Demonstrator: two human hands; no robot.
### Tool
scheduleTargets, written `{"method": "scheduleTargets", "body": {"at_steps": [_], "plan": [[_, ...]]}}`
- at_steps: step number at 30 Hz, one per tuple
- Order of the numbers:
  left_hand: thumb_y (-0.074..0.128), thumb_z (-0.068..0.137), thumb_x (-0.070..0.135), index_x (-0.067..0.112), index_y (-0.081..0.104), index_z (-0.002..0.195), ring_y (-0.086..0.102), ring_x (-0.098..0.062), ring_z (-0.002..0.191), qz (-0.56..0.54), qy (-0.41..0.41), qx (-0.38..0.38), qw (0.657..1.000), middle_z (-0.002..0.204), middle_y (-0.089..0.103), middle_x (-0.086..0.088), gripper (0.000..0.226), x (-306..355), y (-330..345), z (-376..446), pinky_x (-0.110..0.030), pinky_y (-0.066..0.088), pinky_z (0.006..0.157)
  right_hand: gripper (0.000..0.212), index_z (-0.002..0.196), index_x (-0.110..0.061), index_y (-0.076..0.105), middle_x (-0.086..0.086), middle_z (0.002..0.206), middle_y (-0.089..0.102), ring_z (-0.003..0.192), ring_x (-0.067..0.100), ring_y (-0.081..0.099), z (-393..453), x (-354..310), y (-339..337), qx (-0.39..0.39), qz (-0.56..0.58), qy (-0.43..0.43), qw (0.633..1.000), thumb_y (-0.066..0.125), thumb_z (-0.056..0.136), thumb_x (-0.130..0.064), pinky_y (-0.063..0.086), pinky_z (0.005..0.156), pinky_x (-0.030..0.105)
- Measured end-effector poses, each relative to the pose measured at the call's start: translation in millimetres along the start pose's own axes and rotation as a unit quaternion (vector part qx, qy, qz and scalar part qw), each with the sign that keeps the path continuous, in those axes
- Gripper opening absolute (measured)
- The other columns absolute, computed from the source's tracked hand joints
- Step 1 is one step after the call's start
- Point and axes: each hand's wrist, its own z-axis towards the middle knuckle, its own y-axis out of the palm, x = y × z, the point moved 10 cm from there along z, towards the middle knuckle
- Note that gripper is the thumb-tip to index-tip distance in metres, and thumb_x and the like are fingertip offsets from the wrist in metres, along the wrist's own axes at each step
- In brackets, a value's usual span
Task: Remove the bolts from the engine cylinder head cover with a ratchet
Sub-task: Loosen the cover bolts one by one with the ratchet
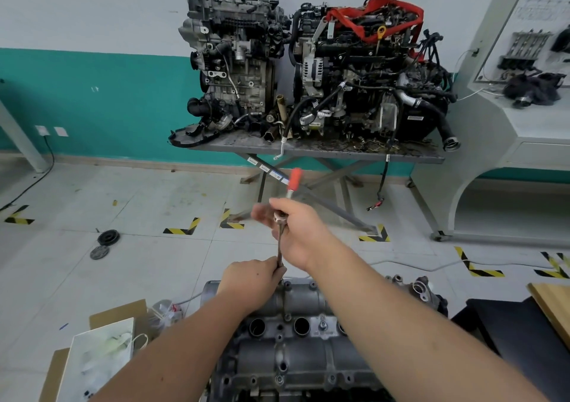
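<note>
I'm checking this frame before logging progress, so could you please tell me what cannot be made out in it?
- Head view: the socket and bolt under the extension bar are hidden by the left hand.
- Head view: the ratchet head is mostly covered by the right hand, whose fingers are motion-blurred.
- Head view: the near end of the cylinder head cover is hidden by both forearms and cut off by the bottom edge.

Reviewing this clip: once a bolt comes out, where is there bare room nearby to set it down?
Bare floor tile lies between the cardboard boxes and the two black discs. The dark surface right of the cylinder head cover, beside the wooden board, shows open room. Crowded: the far table, packed with engines.
</note>
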Motion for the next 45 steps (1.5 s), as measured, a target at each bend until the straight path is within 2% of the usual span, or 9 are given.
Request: {"method": "scheduleTargets", "body": {"at_steps": [8,11,14,16,20,28,36,40,45], "plan": [[0.026,0.104,0.044,0.024,0.043,0.087,0.066,-0.027,0.081,0.023,-0.017,-0.014,0.999,0.090,0.069,-0.001,0.032,-2.5,-3.7,-1.7,-0.032,0.039,0.063,0.019,0.108,-0.042,0.070,-0.020,0.111,0.068,0.098,-0.006,0.064,-4.2,-1.6,-15.9,0.062,-0.146,-0.210,0.965,0.054,0.098,-0.040,0.049,0.075,0.008],[0.036,0.101,0.025,0.020,0.042,0.083,0.067,-0.027,0.087,0.053,-0.017,-0.064,0.996,0.097,0.070,-0.004,0.019,2.5,0.4,-5.5,-0.030,0.042,0.069,0.032,0.128,-0.025,0.066,-0.008,0.130,0.058,0.115,0.002,0.057,-27.9,-21.5,0.0,0.057,-0.326,-0.439,0.835,0.052,0.100,-0.033,0.048,0.090,0.015],[0.051,0.099,0.030,0.011,0.064,0.108,0.068,-0.019,0.089,-0.268,-0.146,-0.053,0.951,0.113,0.070,-0.012,0.024,-29.1,11.3,-15.0,-0.025,0.055,0.072,0.035,0.119,-0.010,0.071,0.011,0.127,0.063,0.113,0.028,0.058,-47.4,-20.3,23.2,0.087,-0.511,-0.574,0.634,0.065,0.087,0.001,0.051,0.091,0.039],[0.053,0.103,0.026,0.017,0.062,0.121,0.060,0.006,0.082,-0.352,-0.165,0.001,0.921,0.130,0.064,-0.015,0.023,-24.8,12.4,-10.0,-0.007,0.047,0.069,0.044,0.111,-0.010,0.074,0.008,0.116,0.068,0.108,0.030,0.058,-48.6,-19.7,31.2,0.088,-0.571,-0.583,0.571,0.070,0.073,0.010,0.048,0.089,0.041],[0.043,0.100,0.006,0.020,0.053,0.100,0.060,-0.019,0.082,0.122,-0.012,0.053,0.991,0.105,0.068,-0.009,0.017,23.0,-24.5,4.8,-0.029,0.042,0.070,0.036,0.110,-0.013,0.072,0.002,0.098,0.067,0.092,0.029,0.060,-45.6,-24.8,37.9,0.100,-0.669,-0.549,0.491,0.066,0.077,-0.004,0.045,0.083,0.040],[0.031,0.105,0.031,0.022,0.047,0.120,0.065,-0.029,0.074,0.102,0.037,-0.015,0.994,0.095,0.067,-0.003,0.024,9.1,4.9,3.3,-0.032,0.037,0.057,0.072,0.154,-0.019,0.030,0.004,0.108,0.054,0.095,0.026,0.050,-23.1,-25.0,36.7,0.000,-0.814,-0.398,0.422,0.019,0.097,-0.061,0.039,0.090,0.042],[0.022,0.104,0.050,0.027,0.051,0.108,0.067,-0.027,0.081,0.001,-0.004,0.017,1.000,0.088,0.070,0.001,0.038,-2.9,2.5,2.1,-0.033,0.033,0.059,0.035,0.127,-0.022,0.048,-0.001,0.092,0.050,0.088,0.026,0.056,-8.4,-33.3,37.9,-0.016,-0.805,-0.305,0.509,0.025,0.107,-0.040,0.034,0.064,0.036],[0.023,0.104,0.052,0.027,0.053,0.107,0.066,-0.025,0.078,0.007,0.004,0.021,1.000,0.086,0.070,0.001,0.038,-2.6,3.0,2.1,-0.032,0.034,0.057,0.033,0.085,-0.016,0.053,0.003,0.076,0.059,0.065,0.022,0.054,2.9,-39.2,26.4,-0.007,-0.745,-0.212,0.633,0.032,0.105,-0.032,0.036,0.052,0.031],[0.023,0.103,0.054,0.029,0.053,0.111,0.067,-0.026,0.085,0.010,0.007,0.017,1.000,0.094,0.070,0.001,0.040,-1.4,3.5,2.5,-0.034,0.034,0.062,0.015,0.090,-0.011,0.056,0.008,0.077,0.075,0.065,0.012,0.071,5.0,-19.0,6.2,-0.056,-0.420,-0.026,0.905,0.045,0.097,-0.015,0.043,0.065,0.030]]}}
